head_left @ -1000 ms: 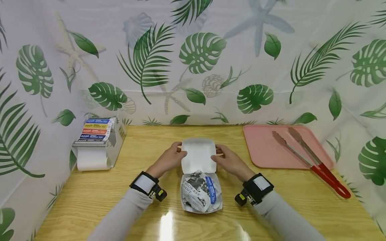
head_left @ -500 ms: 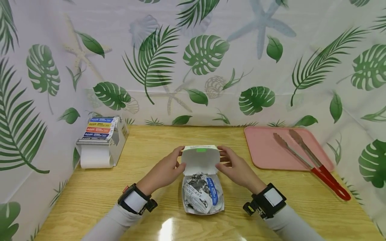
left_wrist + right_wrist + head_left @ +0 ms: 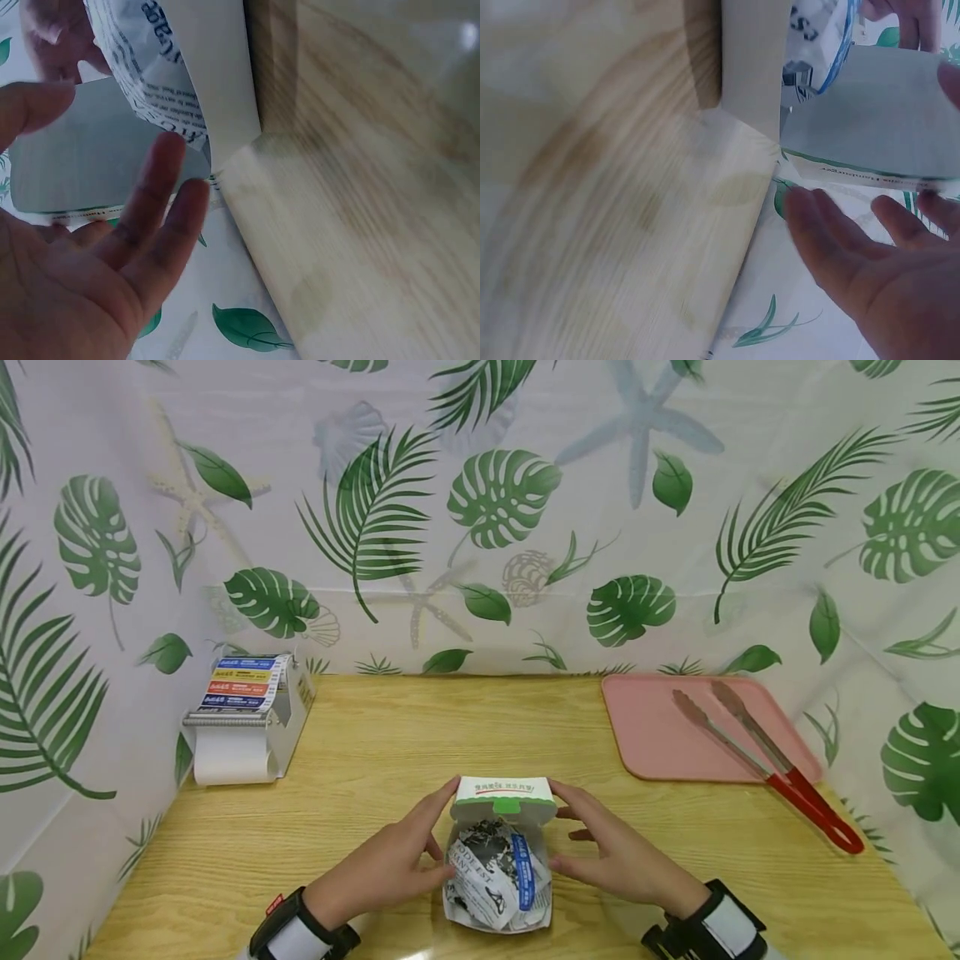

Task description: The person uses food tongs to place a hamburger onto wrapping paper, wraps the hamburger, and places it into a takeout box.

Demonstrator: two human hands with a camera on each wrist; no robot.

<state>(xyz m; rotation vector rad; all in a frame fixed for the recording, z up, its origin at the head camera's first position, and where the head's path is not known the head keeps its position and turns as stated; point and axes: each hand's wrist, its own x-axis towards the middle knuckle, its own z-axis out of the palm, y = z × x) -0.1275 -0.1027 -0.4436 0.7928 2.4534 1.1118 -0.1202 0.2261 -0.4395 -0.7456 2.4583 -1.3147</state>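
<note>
A small white burger box (image 3: 543, 893) stands on the table with its lid (image 3: 504, 787) raised and leaning forward, a green tab at its edge. Inside the base lies a paper-wrapped bundle (image 3: 487, 881) with black print and a blue sticker. At the lid's left side is my left hand (image 3: 386, 864), index finger at the upper corner, fingers fairly straight. My right hand (image 3: 626, 860) mirrors it on the right side, thumb low near the base. Both wrist views show the lid (image 3: 82, 142) beyond spread fingers; exact finger contact behind it is partly hidden.
A label dispenser (image 3: 247, 718) with several coloured label rolls stands at the left. On the right, a pink tray (image 3: 645, 735) carries red-handled metal tongs (image 3: 772, 768), whose handles reach past its edge. A leaf-patterned cloth (image 3: 555, 635) hangs behind and beside the wooden table (image 3: 420, 718).
The lid has tipped from lying back to leaning forward over the base, showing its printed front edge. Both hands have come toward me with it, their thumbs leaving the lid's inner face.
</note>
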